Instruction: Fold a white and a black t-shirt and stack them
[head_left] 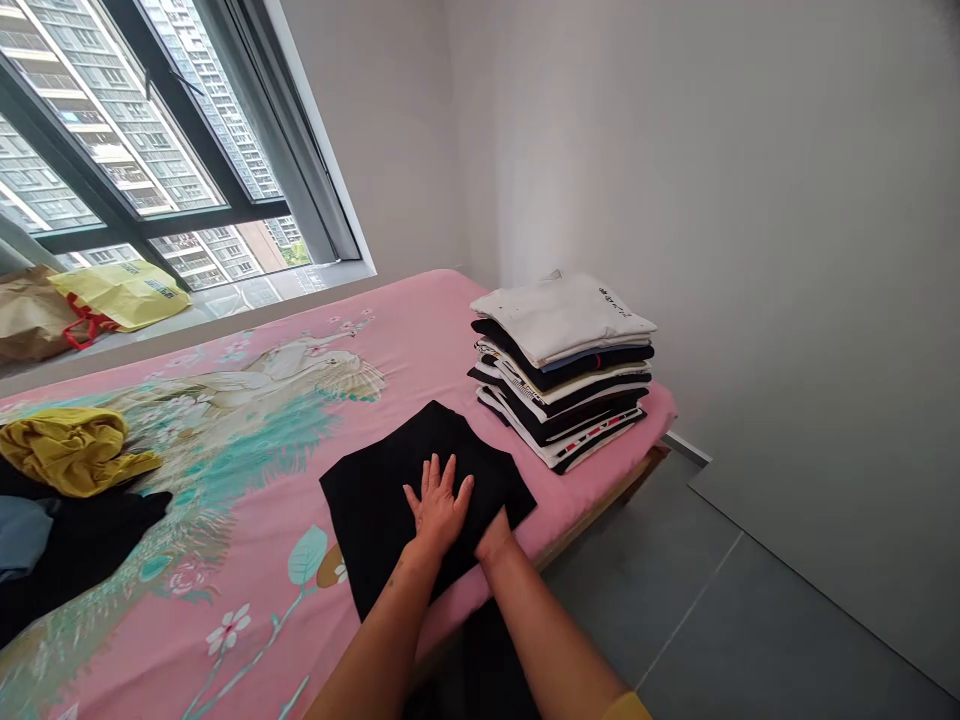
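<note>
A black garment (pixel 375 480), folded into a rough panel, lies near the edge of the pink bed sheet (pixel 405 340). Flat on top of it rests my left hand (pixel 441 505), fingers spread and holding nothing. My right hand (pixel 495 535) reaches in at the garment's near right side. Black fabric covers its fingers, so their grip is hidden. Just beyond the garment stands a tall stack of folded clothes (pixel 566 380), with a white shirt (pixel 562 312) on top and mostly black and white layers below.
At the left lie a crumpled mustard garment (pixel 75 450), a black one (pixel 90 540) and a blue-grey one (pixel 22 535). A yellow bag (pixel 124 293) and a brown paper bag (pixel 34 315) sit on the windowsill. The bed's wooden edge borders the grey floor (pixel 675 590); a wall rises behind.
</note>
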